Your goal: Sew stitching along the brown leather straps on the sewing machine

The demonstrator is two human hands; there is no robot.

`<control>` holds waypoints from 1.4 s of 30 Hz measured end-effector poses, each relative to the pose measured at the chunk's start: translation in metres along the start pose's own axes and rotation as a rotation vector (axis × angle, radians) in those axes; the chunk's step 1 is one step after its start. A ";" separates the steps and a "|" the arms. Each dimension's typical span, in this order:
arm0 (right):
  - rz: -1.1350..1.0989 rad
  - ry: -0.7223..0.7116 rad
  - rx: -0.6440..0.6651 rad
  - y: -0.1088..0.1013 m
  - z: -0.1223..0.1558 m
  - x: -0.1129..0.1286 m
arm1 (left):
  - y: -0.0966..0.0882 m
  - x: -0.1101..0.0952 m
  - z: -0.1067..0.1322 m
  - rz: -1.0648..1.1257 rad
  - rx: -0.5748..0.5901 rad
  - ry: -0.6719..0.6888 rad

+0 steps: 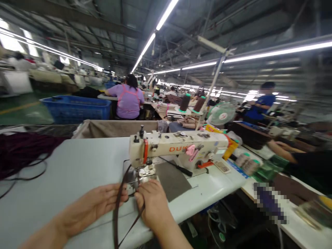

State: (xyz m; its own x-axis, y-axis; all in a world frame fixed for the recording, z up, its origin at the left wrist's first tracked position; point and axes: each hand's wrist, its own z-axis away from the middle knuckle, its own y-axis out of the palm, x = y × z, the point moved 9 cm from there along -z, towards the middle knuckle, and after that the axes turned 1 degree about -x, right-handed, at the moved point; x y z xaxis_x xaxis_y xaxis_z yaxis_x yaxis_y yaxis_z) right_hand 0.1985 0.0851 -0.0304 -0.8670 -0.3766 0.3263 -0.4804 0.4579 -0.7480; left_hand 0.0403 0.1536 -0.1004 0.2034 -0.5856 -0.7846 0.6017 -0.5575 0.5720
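Observation:
A long dark brown strap [117, 211] runs from under the head of the white sewing machine [168, 147] and hangs in a loop toward me. My right hand [153, 204] is closed at the front of the metal needle plate [146, 173], thumb and fingers pinching the strap. On the left, my left hand [97, 202] has its fingers stretched out together toward the presser foot area, and one run of the strap crosses in front of them. The strap's part right at the needle is mostly hidden by my fingers.
Dark maroon strips [23, 155] are heaped on the table's left. A grey-brown pad [172, 181] and a black-handled tool [183, 169] lie by the machine. Behind are a fabric-lined bin [114, 128], a blue crate [77, 109] and a seated person [128, 100]. Another person's arm [282, 150] reaches in at right.

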 end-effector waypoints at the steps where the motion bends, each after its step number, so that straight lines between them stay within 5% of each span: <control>1: -0.022 -0.005 -0.010 -0.002 -0.002 0.000 | 0.003 -0.002 0.002 -0.022 0.019 0.001; 16: 0.013 -0.130 -0.060 -0.005 -0.006 0.004 | 0.008 -0.014 -0.002 -0.008 0.055 0.056; 22: 0.030 -0.162 -0.084 -0.006 -0.005 0.007 | 0.024 -0.009 0.003 -0.121 0.223 0.011; 29: 0.043 -0.150 -0.058 -0.003 -0.006 0.005 | 0.009 -0.014 -0.004 0.005 0.052 0.070; 42: 0.065 -0.156 -0.074 -0.003 -0.004 0.005 | 0.009 -0.014 -0.004 0.064 0.056 0.063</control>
State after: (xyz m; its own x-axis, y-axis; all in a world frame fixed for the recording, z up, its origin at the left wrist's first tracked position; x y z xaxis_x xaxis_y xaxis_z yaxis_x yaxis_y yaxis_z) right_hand 0.1952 0.0856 -0.0247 -0.8681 -0.4624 0.1806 -0.4376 0.5411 -0.7182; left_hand 0.0460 0.1597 -0.0850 0.2890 -0.5842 -0.7584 0.5425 -0.5528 0.6325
